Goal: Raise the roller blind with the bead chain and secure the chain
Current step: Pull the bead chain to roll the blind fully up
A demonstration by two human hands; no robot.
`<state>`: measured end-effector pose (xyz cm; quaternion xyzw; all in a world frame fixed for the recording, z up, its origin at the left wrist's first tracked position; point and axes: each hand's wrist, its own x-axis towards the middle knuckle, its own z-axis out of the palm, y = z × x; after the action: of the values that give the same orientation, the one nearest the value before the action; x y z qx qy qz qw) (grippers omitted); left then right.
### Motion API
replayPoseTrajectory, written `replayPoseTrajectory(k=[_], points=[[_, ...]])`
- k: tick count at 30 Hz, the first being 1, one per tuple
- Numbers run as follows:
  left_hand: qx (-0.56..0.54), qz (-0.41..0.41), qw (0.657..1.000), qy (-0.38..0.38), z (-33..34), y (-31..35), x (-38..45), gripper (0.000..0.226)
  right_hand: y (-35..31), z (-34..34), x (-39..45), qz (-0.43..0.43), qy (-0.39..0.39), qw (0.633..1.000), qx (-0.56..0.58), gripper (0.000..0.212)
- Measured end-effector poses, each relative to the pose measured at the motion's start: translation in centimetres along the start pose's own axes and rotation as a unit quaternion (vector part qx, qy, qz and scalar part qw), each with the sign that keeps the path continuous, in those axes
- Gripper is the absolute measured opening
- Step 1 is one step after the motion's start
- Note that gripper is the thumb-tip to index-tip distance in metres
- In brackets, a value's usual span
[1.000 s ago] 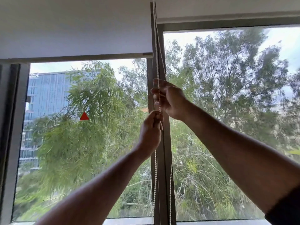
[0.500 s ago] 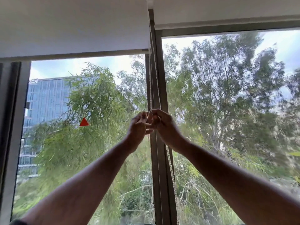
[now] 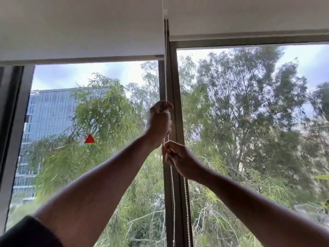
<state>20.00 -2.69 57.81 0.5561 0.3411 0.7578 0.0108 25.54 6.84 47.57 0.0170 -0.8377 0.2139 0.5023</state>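
While the left hand is fisted round the bead chain at 12 o'clock from the right hand, the latter pinches the same chain between fingertips. The chain hangs along the window mullion, two strands falling toward 6 o'clock. The roller blind sits at 11 o'clock, its bottom bar above the hands.

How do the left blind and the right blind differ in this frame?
The left blind hangs lower, its bottom bar covering the top of the pane; the right blind sits higher, its bar at the frame's top edge, leaving that pane fully open. The bead chain, gripped by the left hand and right hand, runs up between them. Both blinds are white and mostly raised.
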Motion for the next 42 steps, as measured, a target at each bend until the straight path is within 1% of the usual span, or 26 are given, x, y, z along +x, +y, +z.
replayPoseTrajectory(k=[3, 6, 8, 10, 12, 14, 16, 18, 20, 22, 24, 26, 28, 31, 33, 36, 39, 42], points=[[0.003, 0.019, 1.000, -0.005, -0.1, -0.5, -0.7, 0.030, -0.5, -1.4, 0.5, 0.058, -0.013, 0.998, -0.006, 0.036], [0.043, 0.047, 0.998, -0.012, 0.2, -1.2, -1.3, 0.031, -2.1, -3.4, 1.7, 0.121, 0.021, 0.992, 0.039, 0.032], [0.073, 0.061, 0.995, -0.020, 0.6, -1.7, -1.9, 0.032, -3.6, -4.9, 2.9, 0.144, 0.054, 0.985, 0.078, 0.028], [0.046, 0.065, 0.996, -0.040, 1.0, -2.1, -2.6, 0.035, -5.4, -6.2, 4.4, 0.157, 0.099, 0.972, 0.147, 0.028], [0.056, 0.087, 0.994, -0.044, 1.2, -2.7, -3.1, 0.036, -7.5, -6.9, 5.9, 0.165, 0.127, 0.945, 0.252, 0.033], [0.091, 0.101, 0.990, -0.047, 1.3, -3.7, -3.6, 0.032, -9.3, -7.2, 7.2, 0.165, 0.117, 0.919, 0.339, 0.034], [0.099, 0.088, 0.989, -0.064, 1.3, -5.0, -4.4, 0.026, -10.4, -7.3, 8.0, 0.164, 0.107, 0.907, 0.372, 0.028], [0.110, 0.086, 0.987, -0.079, 0.9, -6.1, -5.3, 0.025, -10.8, -7.0, 8.5, 0.158, 0.133, 0.916, 0.344, 0.024], [0.126, 0.100, 0.983, -0.093, 0.2, -6.8, -5.9, 0.023, -10.4, -6.1, 8.6, 0.123, 0.182, 0.941, 0.258, 0.031], [0.143, 0.100, 0.979, -0.109, -0.8, -7.2, -5.7, 0.020, -9.7, -5.0, 8.5, 0.073, 0.208, 0.959, 0.176, 0.037], [0.150, 0.066, 0.979, -0.124, -1.8, -7.5, -5.3, 0.023, -9.0, -4.1, 8.5, 0.034, 0.221, 0.968, 0.117, 0.037], [0.131, 0.028, 0.982, -0.134, -2.7, -7.5, -5.0, 0.031, -8.1, -3.6, 8.2, 0.006, 0.224, 0.973, 0.060, 0.035], [0.124, 0.015, 0.985, -0.122, -3.1, -6.9, -4.4, 0.031, -7.1, -3.0, 7.5, -0.012, 0.216, 0.976, 0.013, 0.031], [0.081, -0.008, 0.994, -0.070, -3.1, -5.3, -2.7, 0.031, -5.9, -2.5, 6.6, -0.019, 0.214, 0.977, -0.015, 0.026], [0.050, -0.008, 0.997, -0.050, -2.8, -4.0, -1.3, 0.032, -5.5, -2.7, 6.3, -0.027, 0.218, 0.975, -0.019, 0.026], [0.038, -0.003, 0.998, -0.056, -1.9, -1.6, 0.5, 0.029, -5.1, -3.2, 6.0, -0.041, 0.207, 0.977, -0.015, 0.025], [0.044, -0.018, 0.998, -0.049, -0.3, 0.9, 1.9, 0.027, -5.1, -3.7, 5.9, -0.056, 0.202, 0.977, -0.039, 0.026], [0.015, -0.035, 0.998, -0.057, 1.3, 3.2, 2.5, 0.016, -4.9, -3.7, 5.7, -0.065, 0.200, 0.976, -0.048, 0.032]])
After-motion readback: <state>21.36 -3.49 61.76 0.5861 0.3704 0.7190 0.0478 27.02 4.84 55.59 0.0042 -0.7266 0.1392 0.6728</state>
